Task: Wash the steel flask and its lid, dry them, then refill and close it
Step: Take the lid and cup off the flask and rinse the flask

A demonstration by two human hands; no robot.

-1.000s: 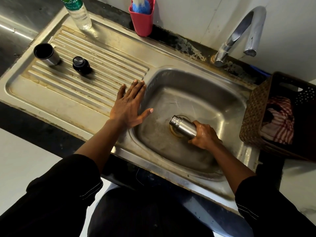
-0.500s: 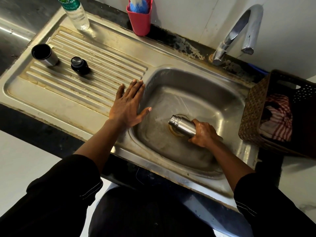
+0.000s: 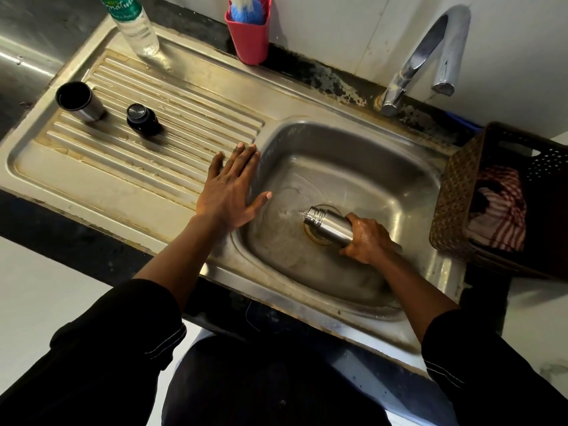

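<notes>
Steel everywhere on this one, so we'll just go across. Far left on the ribbed drainboard [image 3: 92, 186] we've got a steel cup [image 3: 80, 101] standing mouth up, and just beside it to the right a black stopper [image 3: 142, 118], the two apart and not touching. Behind them at the back edge stands a clear water bottle [image 3: 135, 26] with a green label, and further right a red holder [image 3: 249, 38] with a blue and white brush [image 3: 246, 7] poking out.

Our left hand [image 3: 229, 192] lies flat on the drainboard right at the rim of the basin [image 3: 353, 155], fingers [image 3: 242, 158] straight and spread, thumb out over the basin, holding nothing.

Down in the basin, the steel flask [image 3: 330, 227] lies tilted on its side over the drain, open mouth pointing left, with a bit of water showing at the mouth. Our right hand [image 3: 367, 238] has its fingers wrapped around the flask's base end, and the hand looks wet.

Behind the basin is the chrome tap [image 3: 430, 53], no water coming from it. Far right, a brown woven basket [image 3: 455, 195] sits on the bench with a red-and-white striped cloth [image 3: 498, 210] in it.
</notes>
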